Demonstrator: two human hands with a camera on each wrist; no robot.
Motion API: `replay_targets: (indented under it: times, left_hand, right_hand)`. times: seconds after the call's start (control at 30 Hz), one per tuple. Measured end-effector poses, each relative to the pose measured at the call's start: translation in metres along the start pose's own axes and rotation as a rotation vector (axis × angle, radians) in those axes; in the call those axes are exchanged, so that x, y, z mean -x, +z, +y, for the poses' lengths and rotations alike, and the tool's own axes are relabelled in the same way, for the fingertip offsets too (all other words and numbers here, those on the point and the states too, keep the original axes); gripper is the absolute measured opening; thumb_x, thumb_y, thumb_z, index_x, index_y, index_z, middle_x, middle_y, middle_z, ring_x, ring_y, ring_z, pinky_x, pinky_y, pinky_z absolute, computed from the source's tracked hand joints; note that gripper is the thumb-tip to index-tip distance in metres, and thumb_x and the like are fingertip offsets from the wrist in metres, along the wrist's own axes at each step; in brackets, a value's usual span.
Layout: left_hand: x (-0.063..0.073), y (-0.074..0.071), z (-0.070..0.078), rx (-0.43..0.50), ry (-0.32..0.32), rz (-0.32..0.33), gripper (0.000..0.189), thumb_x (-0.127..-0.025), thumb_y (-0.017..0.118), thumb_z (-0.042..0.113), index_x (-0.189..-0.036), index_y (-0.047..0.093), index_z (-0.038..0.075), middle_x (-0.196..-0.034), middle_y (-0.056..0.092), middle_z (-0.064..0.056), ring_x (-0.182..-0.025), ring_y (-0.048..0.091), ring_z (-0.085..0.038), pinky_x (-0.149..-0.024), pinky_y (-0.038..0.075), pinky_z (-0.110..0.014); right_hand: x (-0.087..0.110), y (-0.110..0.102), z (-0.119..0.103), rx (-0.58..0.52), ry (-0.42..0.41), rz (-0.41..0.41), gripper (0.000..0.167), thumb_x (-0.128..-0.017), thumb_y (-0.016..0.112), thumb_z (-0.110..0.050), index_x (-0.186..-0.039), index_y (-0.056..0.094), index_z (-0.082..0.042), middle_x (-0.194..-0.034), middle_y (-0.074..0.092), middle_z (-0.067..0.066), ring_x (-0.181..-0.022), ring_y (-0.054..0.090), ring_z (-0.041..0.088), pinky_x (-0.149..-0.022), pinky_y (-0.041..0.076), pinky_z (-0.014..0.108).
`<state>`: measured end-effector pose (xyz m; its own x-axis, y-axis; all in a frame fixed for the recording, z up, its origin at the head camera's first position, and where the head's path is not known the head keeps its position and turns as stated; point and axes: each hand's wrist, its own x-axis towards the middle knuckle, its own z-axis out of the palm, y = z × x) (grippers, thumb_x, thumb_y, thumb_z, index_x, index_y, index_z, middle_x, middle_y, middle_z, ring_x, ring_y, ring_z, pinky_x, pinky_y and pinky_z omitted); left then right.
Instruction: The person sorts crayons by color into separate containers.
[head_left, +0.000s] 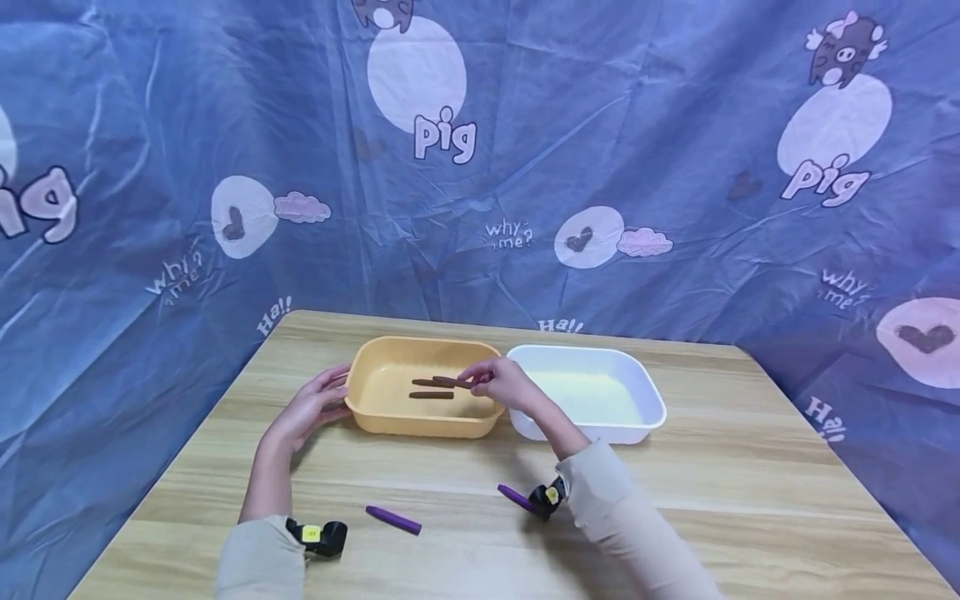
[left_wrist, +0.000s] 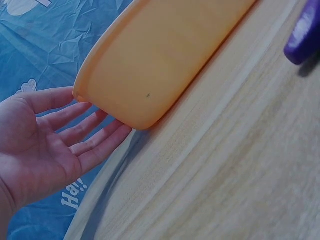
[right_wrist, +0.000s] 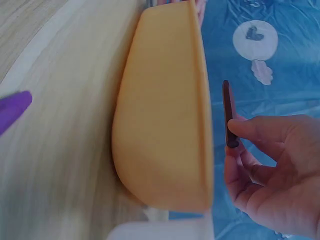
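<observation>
My right hand (head_left: 512, 385) pinches a brown crayon (right_wrist: 228, 105) between thumb and fingers, above the right part of an orange plastic tray (head_left: 420, 426). Two more brown crayons, a rear one (head_left: 422, 382) and a front one (head_left: 431, 395), lie on the tray's floor. At the tray's left end is my left hand (head_left: 303, 410). In the left wrist view, the extended fingers of that hand touch the tray's end wall (left_wrist: 145, 65), thumb near the rim.
A white tray (head_left: 648, 417) stands just right of the orange one. Nearer the front, one purple crayon (head_left: 393, 520) lies on the wooden table (head_left: 450, 475), and another purple crayon (head_left: 514, 497) lies by the right wrist camera. Blue printed cloth (head_left: 480, 200) hangs behind.
</observation>
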<state>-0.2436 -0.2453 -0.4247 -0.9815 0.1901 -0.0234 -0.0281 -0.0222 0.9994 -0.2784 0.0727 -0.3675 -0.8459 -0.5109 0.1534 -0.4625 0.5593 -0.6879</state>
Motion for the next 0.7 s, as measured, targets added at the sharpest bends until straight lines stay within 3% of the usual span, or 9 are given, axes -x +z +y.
replay_targets:
  times: [0.17,0.47,0.7]
  left_hand:
    - [0.002,0.000,0.002,0.001,-0.005,-0.003,0.055,-0.096,0.039,0.005,-0.143,0.014,-0.005,-0.145,0.019,-0.026,-0.125,0.030,-0.040,-0.094,0.039,-0.043]
    - [0.002,0.000,0.004,0.011,0.009,-0.016,0.055,-0.097,0.039,0.005,-0.143,0.012,-0.005,-0.145,0.018,-0.027,-0.126,0.029,-0.041,-0.095,0.038,-0.045]
    - [0.003,0.000,0.004,0.017,0.007,-0.017,0.055,-0.097,0.039,0.004,-0.143,0.012,-0.005,-0.145,0.019,-0.027,-0.126,0.028,-0.041,-0.094,0.038,-0.045]
  right_hand:
    - [-0.011,0.015,-0.002,0.002,0.027,-0.027,0.023,-0.074,0.065,0.008,-0.095,0.070,0.000,-0.073,0.063,0.008,-0.061,0.050,0.009,-0.056,0.041,0.021]
    - [-0.025,0.031,0.001,0.110,-0.010,-0.071,0.026,-0.071,0.064,0.009,-0.092,0.072,-0.003,-0.077,0.066,0.002,-0.070,0.055,0.010,-0.066,0.044,0.021]
    - [-0.030,0.039,-0.004,0.153,0.053,-0.122,0.024,-0.069,0.069,0.003,-0.090,0.072,-0.006,-0.076,0.065,0.001,-0.067,0.052,0.010,-0.062,0.042,0.022]
